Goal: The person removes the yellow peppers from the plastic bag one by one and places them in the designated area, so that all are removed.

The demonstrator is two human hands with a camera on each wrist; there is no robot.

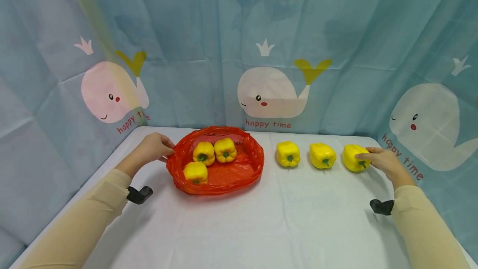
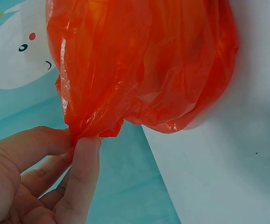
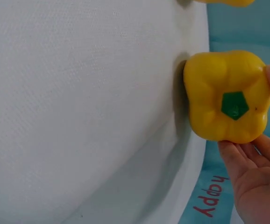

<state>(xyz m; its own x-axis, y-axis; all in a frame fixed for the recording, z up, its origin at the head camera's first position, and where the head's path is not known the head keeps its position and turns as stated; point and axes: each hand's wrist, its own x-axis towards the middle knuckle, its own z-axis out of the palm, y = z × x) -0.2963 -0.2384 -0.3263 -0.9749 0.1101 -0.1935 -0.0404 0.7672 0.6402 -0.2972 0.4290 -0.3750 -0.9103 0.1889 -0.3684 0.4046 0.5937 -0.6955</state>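
My left hand (image 1: pixel 154 148) pinches the left edge of a red plastic bag (image 1: pixel 231 173), and the left wrist view shows the film gathered between thumb and fingers. The bag lies with its mouth spread wide, and three yellow bell peppers (image 1: pixel 204 153) are inside it. At the right end of the table my right hand (image 1: pixel 386 162) grips a yellow bell pepper (image 3: pixel 223 79) with a green stem, thumb on one side and fingers on the other. Two more yellow bell peppers, one nearer the bag (image 1: pixel 288 152) and one in the middle (image 1: pixel 322 155), stand in a row to its left.
A white cloth (image 1: pixel 284 219) covers the table. Behind and at both sides hangs a blue curtain (image 1: pixel 186 24) printed with whales and "happy time". A black wrist mount (image 1: pixel 140 194) sticks out from the left sleeve, another (image 1: pixel 382 206) from the right.
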